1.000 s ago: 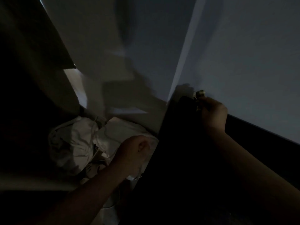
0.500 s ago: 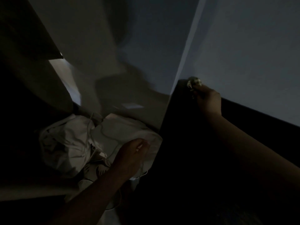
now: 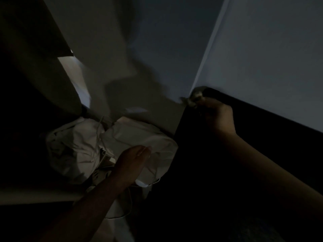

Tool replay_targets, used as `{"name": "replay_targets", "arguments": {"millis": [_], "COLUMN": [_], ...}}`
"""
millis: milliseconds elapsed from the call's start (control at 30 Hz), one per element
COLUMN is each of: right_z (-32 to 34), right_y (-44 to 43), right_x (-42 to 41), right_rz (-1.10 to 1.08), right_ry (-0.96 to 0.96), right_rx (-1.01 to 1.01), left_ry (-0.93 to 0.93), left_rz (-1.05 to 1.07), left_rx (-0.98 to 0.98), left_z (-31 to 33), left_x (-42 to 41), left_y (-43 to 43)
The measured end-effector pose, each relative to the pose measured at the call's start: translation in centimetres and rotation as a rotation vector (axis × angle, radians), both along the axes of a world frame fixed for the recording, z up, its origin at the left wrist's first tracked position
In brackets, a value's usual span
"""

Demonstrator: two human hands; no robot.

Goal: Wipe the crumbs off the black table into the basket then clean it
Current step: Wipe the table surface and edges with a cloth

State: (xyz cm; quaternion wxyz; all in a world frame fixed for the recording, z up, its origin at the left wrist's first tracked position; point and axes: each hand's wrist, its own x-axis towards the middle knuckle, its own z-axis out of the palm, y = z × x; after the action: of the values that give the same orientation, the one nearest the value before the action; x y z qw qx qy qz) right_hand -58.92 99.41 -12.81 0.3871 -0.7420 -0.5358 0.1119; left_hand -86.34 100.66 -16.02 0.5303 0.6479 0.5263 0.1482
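The scene is very dark. The black table (image 3: 218,172) fills the lower right, its far corner meeting the wall. My right hand (image 3: 218,116) reaches to that far corner and grips a small crumpled wad (image 3: 194,99) pressed at the table's corner. A basket lined with a white bag (image 3: 153,137) stands beside the table's left edge. My left hand (image 3: 132,159) rests on the bag's rim next to the table, fingers fairly straight; whether it pinches the bag is unclear. Crumbs cannot be made out.
Pale walls (image 3: 262,58) meet in a corner right behind the table. More crumpled white plastic (image 3: 73,147) and thin white cords (image 3: 104,154) lie left of the basket. A dark piece of furniture (image 3: 31,67) stands at the left.
My right hand with the wad has slid further out to the table's far corner. My left hand has stayed at the bag's rim.
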Motion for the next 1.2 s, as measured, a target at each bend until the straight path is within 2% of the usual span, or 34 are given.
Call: {"name": "replay_targets", "arguments": {"millis": [100, 333, 433, 500, 600, 633, 700, 767, 933, 1100, 1167, 1200], "right_z": [0.2, -1.2, -0.7, 0.1, 0.5, 0.5, 0.3, 0.3, -0.1, 1.3, 1.3, 1.2], "right_y": [0.4, -3.7, -6.9, -8.2, -8.2, -7.8, -7.4, -8.1, -13.1, -14.3, -13.1, -12.4], "right_x": [1.6, -3.1, -6.4, -7.8, -7.3, -7.0, -7.4, -9.1, -13.6, -14.2, -12.9, -12.3], "right_rz": [-0.174, -0.152, -0.054, 0.023, -0.061, -0.115, -0.157, -0.165, -0.138, 0.052, 0.021, -0.039], "right_ry": [-0.215, -0.091, -0.026, 0.092, 0.254, 0.251, 0.129, 0.024, 0.042, -0.039, -0.019, 0.058], "right_rx": [0.023, -0.083, -0.057, -0.07, -0.034, -0.032, -0.101, -0.12, -0.008, -0.08, -0.061, -0.068], "left_ry": [-0.006, -0.011, 0.003, 0.009, -0.001, 0.008, 0.008, -0.058, -0.154, -0.168, -0.17, -0.167], "left_rz": [-0.005, -0.008, -0.014, -0.047, -0.046, -0.057, -0.066, -0.057, -0.124, -0.086, -0.105, -0.123], "left_rx": [0.008, -0.046, -0.054, -0.051, -0.048, -0.02, -0.01, -0.102, -0.278, -0.313, -0.329, -0.32], "left_z": [-0.2, -1.9, -1.5, -0.7, 0.3, 0.3, 0.4, 0.4, 0.6, 0.8, 0.9, 0.9], "left_x": [-0.6, -1.7, -2.8, -3.6, -4.5, -4.8, -5.2, -5.5, -6.5, -6.6, -6.6, -6.7], "left_y": [0.0, -2.4, -2.9, -3.1, -3.8, -4.2, -5.5, -7.1, -10.2, -11.0, -11.0, -11.1]}}
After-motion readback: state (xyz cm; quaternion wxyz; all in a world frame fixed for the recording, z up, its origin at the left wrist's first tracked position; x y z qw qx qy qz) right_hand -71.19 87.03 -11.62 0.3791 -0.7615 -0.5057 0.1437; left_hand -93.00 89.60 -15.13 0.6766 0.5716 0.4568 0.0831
